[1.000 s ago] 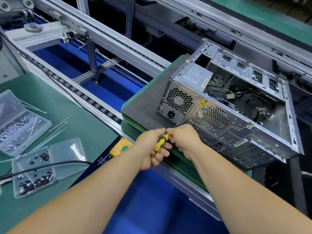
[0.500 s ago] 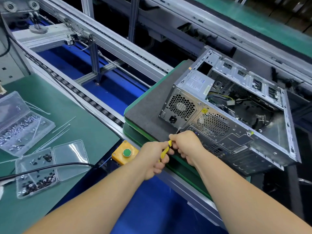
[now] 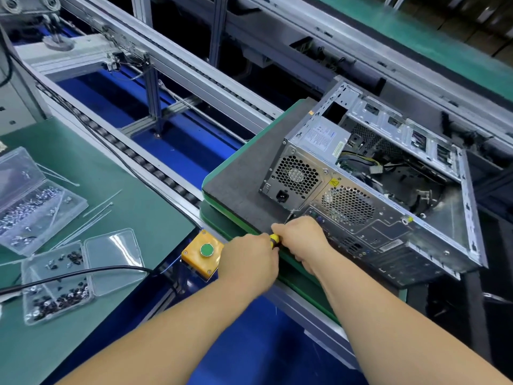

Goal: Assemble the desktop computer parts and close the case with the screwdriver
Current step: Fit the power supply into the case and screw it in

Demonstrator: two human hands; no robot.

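Since the earlier frame both hands have slid down-left. The left hand (image 3: 249, 257) and right hand (image 3: 301, 234) clasp the screwdriver (image 3: 274, 240), its shaft pointing up-right at the computer case (image 3: 374, 207) rear corner; a yellow button box (image 3: 202, 252) sits just left.

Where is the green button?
In the head view, the green button sits on a yellow box at the workbench's edge, just left of the left hand, with the clear screw trays farther left.
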